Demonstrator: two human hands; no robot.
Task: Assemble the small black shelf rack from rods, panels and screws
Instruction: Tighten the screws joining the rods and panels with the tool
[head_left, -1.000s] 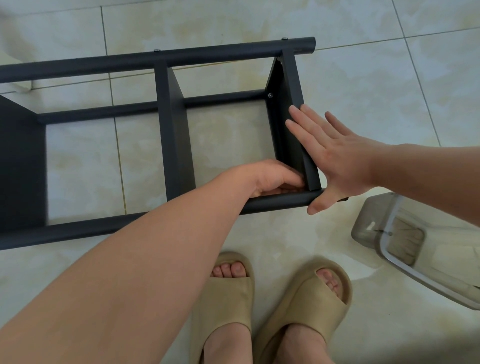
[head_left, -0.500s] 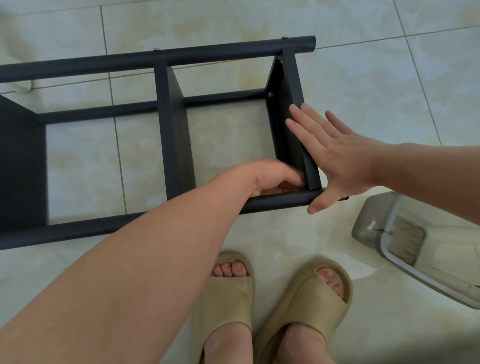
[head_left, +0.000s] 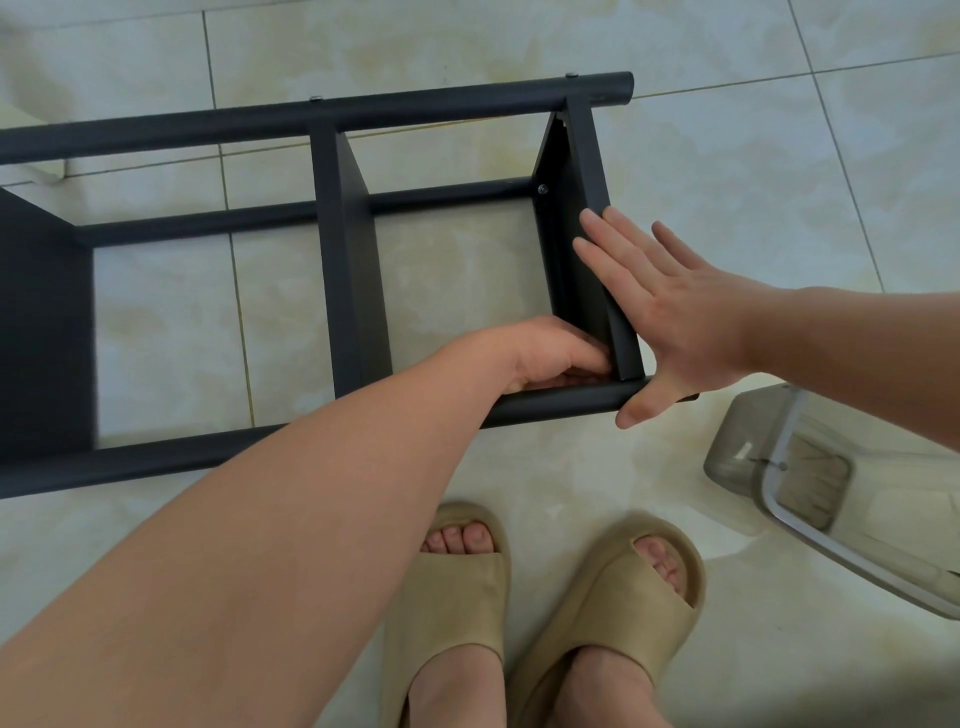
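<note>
Looking down, I had the black rack (head_left: 343, 249) lying on its side on the tiled floor (head_left: 727, 156) just ahead of my feet. My right hand (head_left: 691, 322) was spread flat against the outside of the end panel (head_left: 587, 208), and my left hand (head_left: 550, 358) was curled into the inner corner where that panel met the near rod (head_left: 156, 462). Whether those fingers pinched a screw I could not tell, since they were tucked out of sight. The biggest risk, I judged, was the whole frame sliding on the smooth tile if one hand pushed harder than the other. Next, the end panel could skew off the near rod, so that the holes missed each other. Smallest, a screw at that corner could go in crooked, or drop and roll away. Counting what showed: one rack; three long rods, namely the far rod (head_left: 311, 119), the lower rod (head_left: 208, 218) and the near one; three panels, namely the left panel (head_left: 41, 332), the middle panel (head_left: 343, 270) and the end one; one grey plastic bin (head_left: 737, 457) at my right; two slippers (head_left: 457, 597); and three screw heads (head_left: 543, 189), two on the far rod and one inside the end panel.
</note>
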